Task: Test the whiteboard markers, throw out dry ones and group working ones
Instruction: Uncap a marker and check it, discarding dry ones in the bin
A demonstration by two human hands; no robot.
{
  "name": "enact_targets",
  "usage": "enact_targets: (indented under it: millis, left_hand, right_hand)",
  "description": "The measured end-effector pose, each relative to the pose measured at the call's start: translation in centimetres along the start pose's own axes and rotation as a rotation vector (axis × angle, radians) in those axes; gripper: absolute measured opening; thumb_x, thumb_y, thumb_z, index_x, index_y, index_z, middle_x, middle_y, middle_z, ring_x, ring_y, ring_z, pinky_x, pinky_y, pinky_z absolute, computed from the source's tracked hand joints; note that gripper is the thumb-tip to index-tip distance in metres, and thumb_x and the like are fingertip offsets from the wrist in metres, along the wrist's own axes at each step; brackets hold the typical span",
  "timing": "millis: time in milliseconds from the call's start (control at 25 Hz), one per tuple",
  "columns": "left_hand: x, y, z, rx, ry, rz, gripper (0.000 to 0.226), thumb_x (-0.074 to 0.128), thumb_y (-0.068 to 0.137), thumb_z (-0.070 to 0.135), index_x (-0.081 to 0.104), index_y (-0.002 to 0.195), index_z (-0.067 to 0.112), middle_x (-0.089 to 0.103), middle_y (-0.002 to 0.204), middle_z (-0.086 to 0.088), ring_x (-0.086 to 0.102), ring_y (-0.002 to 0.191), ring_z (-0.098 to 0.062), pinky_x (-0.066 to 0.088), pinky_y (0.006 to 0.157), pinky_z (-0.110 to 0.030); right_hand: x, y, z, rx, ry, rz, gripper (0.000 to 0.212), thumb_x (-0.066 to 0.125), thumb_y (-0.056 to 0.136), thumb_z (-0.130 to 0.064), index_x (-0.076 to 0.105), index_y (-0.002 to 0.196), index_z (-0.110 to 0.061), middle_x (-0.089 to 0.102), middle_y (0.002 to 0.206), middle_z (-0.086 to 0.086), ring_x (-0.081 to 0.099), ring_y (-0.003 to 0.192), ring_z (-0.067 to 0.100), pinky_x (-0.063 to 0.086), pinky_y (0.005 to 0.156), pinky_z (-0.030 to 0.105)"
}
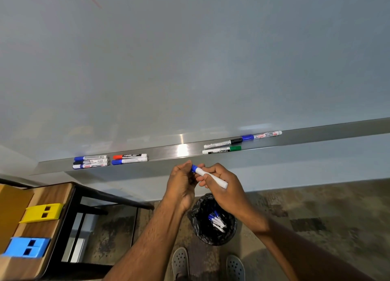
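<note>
The right hand (223,187) grips the white barrel of a blue-capped whiteboard marker (211,177); the left hand (182,181) pinches its cap. Light, rigid, smooth plastic: hold mid-barrel firmly, since the snug cap may resist, directly above the bin (198,228).

The blue cap (194,168) of the white-barrelled marker (213,178) is mostly hidden inside the left hand's curled fingers (183,173). Markers in the black-lined bin (217,220) are too small to count. The blue plastic block (26,249) on the wooden tabletop (42,221) is blurred; the bottom edge crops the grey perforated shoes (180,261).
</note>
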State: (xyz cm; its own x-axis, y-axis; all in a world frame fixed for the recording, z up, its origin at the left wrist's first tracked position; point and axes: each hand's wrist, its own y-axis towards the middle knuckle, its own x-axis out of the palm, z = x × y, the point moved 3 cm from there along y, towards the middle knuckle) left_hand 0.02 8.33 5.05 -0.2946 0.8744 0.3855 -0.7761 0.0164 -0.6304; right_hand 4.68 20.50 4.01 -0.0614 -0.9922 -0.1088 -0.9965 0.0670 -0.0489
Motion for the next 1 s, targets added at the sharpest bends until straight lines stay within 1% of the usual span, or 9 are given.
enact_targets:
  millis: [160, 360, 480, 600, 680, 720, 800, 880, 1000]
  left_hand:
    - [-0.1, 0.2, 0.3, 0.021, 0.015, -0.033, 0.002, 0.047, 0.099, 0.009, 0.047, 0.101, 0.009, 0.072, 0.08, -0.019, 0.067, 0.077, -0.024, 0.054, 0.068, -0.031]
    - [0.2, 0.4, 0.6, 0.045, 0.06, -0.096, 0.001, 0.048, 0.099, 0.011, 0.047, 0.098, 0.01, 0.071, 0.084, -0.018, 0.065, 0.076, -0.023, 0.053, 0.073, -0.032]
    - [-0.6, 1.2, 0.6, 0.081, 0.187, -0.076, 0.007, 0.052, 0.097, 0.012, 0.048, 0.092, 0.01, 0.062, 0.082, -0.015, 0.061, 0.073, -0.02, 0.052, 0.074, -0.034]
    - [-2.5, 2.3, -0.1, 0.121, 0.613, -0.015, 0.016, 0.05, 0.099, 0.022, 0.052, 0.095, 0.007, 0.067, 0.084, -0.01, 0.062, 0.075, -0.019, 0.054, 0.08, -0.036]
    - [-3.7, 3.3, 0.0, 0.313, 1.091, 0.082, 0.025, 0.047, 0.1, 0.031, 0.055, 0.111, 0.01, 0.07, 0.104, -0.008, 0.064, 0.094, -0.021, 0.052, 0.09, -0.039]
    - [-4.1, 3.9, 0.3, 0.438, 1.303, 0.136, 0.033, 0.047, 0.099, 0.035, 0.052, 0.123, 0.012, 0.064, 0.122, -0.01, 0.059, 0.11, -0.024, 0.048, 0.097, -0.04]
    - [-4.6, 5.3, 1.2, 0.598, 1.639, 0.163, 0.054, 0.045, 0.099, 0.039, 0.033, 0.146, 0.015, 0.032, 0.154, -0.008, 0.032, 0.14, -0.027, 0.03, 0.112, -0.042]
    - [-4.7, 6.8, 2.0, 0.603, 1.891, 0.086, 0.068, 0.041, 0.099, 0.042, 0.01, 0.154, 0.016, 0.001, 0.162, -0.001, 0.005, 0.149, -0.023, 0.013, 0.118, -0.041]
    - [-5.2, 8.5, 2.1, 0.488, 2.069, -0.007, 0.073, 0.037, 0.1, 0.045, -0.003, 0.154, 0.016, -0.009, 0.161, -0.002, -0.004, 0.149, -0.021, 0.006, 0.119, -0.041]
  right_hand:
    - [0.3, 0.1, 0.3, -0.006, 0.003, 0.001, 0.011, 0.056, 0.097, -0.024, 0.062, 0.105, -0.019, 0.072, 0.101, -0.004, 0.068, 0.095, 0.012, 0.057, 0.088, 0.04]
    - [0.8, 0.2, -0.1, -0.037, 0.059, 0.018, 0.009, 0.054, 0.098, -0.019, 0.06, 0.102, -0.013, 0.072, 0.099, -0.002, 0.069, 0.094, 0.014, 0.057, 0.087, 0.035]
    - [0.7, 0.8, 0.1, 0.027, 0.101, -0.016, 0.011, 0.052, 0.099, -0.015, 0.06, 0.103, -0.008, 0.074, 0.093, 0.003, 0.071, 0.089, 0.017, 0.058, 0.082, 0.033]
    - [-0.6, 1.8, 1.4, 0.21, 0.136, -0.057, 0.01, 0.055, 0.097, -0.015, 0.064, 0.099, -0.012, 0.075, 0.086, 0.007, 0.072, 0.08, 0.022, 0.058, 0.079, 0.038]
    - [-2.0, 1.7, 3.5, 0.287, 0.005, -0.028, 0.007, 0.061, 0.094, -0.02, 0.067, 0.095, -0.019, 0.074, 0.086, 0.003, 0.07, 0.078, 0.02, 0.058, 0.075, 0.034]
    - [-2.7, 1.3, 5.1, 0.312, -0.093, 0.002, 0.004, 0.064, 0.091, -0.022, 0.068, 0.092, -0.022, 0.072, 0.086, 0.002, 0.069, 0.078, 0.019, 0.056, 0.07, 0.03]
    - [-4.2, -0.1, 9.2, 0.392, -0.219, 0.07, 0.004, 0.07, 0.087, -0.024, 0.068, 0.089, -0.021, 0.07, 0.084, 0.002, 0.066, 0.075, 0.019, 0.053, 0.062, 0.028]
    - [-5.6, -2.3, 13.3, 0.532, -0.21, 0.147, 0.007, 0.071, 0.086, -0.021, 0.071, 0.09, -0.015, 0.072, 0.079, 0.005, 0.066, 0.071, 0.022, 0.054, 0.064, 0.035]
    - [-7.3, -6.2, 17.9, 0.736, -0.186, 0.211, 0.012, 0.062, 0.091, -0.014, 0.072, 0.092, -0.008, 0.072, 0.07, 0.005, 0.064, 0.063, 0.02, 0.05, 0.058, 0.031]
